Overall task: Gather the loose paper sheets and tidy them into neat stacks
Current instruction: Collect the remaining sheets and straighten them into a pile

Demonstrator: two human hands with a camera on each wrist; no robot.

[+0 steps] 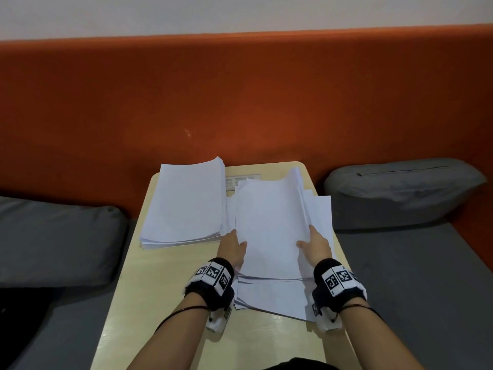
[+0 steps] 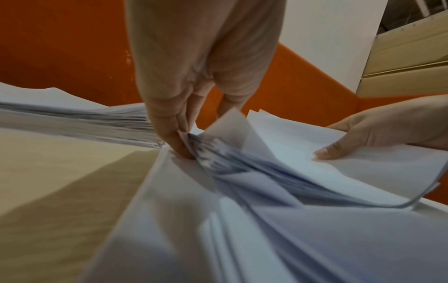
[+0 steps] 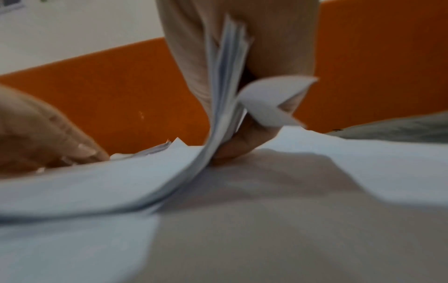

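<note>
A bundle of white sheets (image 1: 269, 228) lies lifted at the centre right of the small beige table (image 1: 165, 303). My left hand (image 1: 237, 243) grips the bundle's left edge, thumb on top. My right hand (image 1: 306, 237) grips its right edge, which curls upward. In the left wrist view my left fingers (image 2: 179, 137) pinch the fanned sheet edges (image 2: 232, 162). The right wrist view shows the bundle (image 3: 223, 95) bent up inside my right hand. Loose, skewed sheets (image 1: 272, 297) stay spread under the bundle. A squared stack of paper (image 1: 186, 204) sits at the table's back left.
An orange padded backrest (image 1: 240, 102) rises just behind the table. Grey cushions lie to the left (image 1: 53, 241) and right (image 1: 400, 190) on a grey seat. A small white label (image 1: 241, 181) shows on the tabletop between the stack and the bundle.
</note>
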